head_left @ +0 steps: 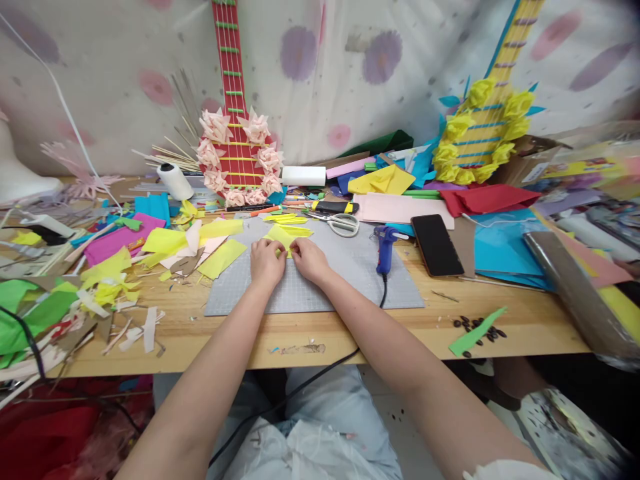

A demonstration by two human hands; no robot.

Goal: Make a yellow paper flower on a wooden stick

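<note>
Hands: your left hand [267, 262] and right hand [310, 259] both pinch the folded yellow paper piece [289, 234].
Surface: grey cutting mat [325, 287] underneath.

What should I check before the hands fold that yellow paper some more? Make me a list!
1. Both hands on the yellow paper: the left hand and right hand pinch its near edge. Ok.
2. The paper lies on the grey mat: ok.
3. The glue gun stands apart from the right hand: ok.
4. Whether the glue gun is hot: cannot tell.
5. The scissors lie beyond the paper, away from the fingers: ok.
6. Fold line straight: cannot tell, the fingers hide it.
</note>
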